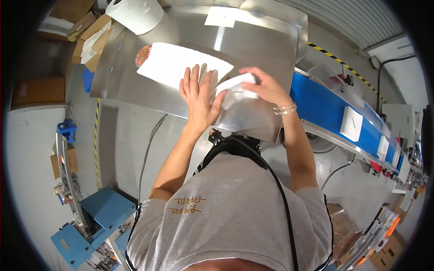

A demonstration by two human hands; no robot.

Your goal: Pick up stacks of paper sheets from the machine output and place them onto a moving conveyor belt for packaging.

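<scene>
A long white bundle [169, 63], perhaps stacked paper pieces, lies slantwise on the metal table [257, 34]. From its left end a red patterned rounded thing [143, 56] sticks out. My left hand [197, 100] rests palm down with its fingers spread over the bundle's near edge. Its thumb reaches toward a smaller white piece [233, 88], which looks like a folded paper or flat packet. That piece is pinched at its right end by my right hand [267, 86], whose fingers are slightly blurred. Whether the small piece touches the bundle is hard to make out.
A large white roll [138, 14] stands at the table's far left corner, and a white sheet [220, 16] lies at the far edge. On the right runs a blue conveyor belt [312, 92] carrying white packets [351, 123]. Cardboard boxes [96, 40] are at the left.
</scene>
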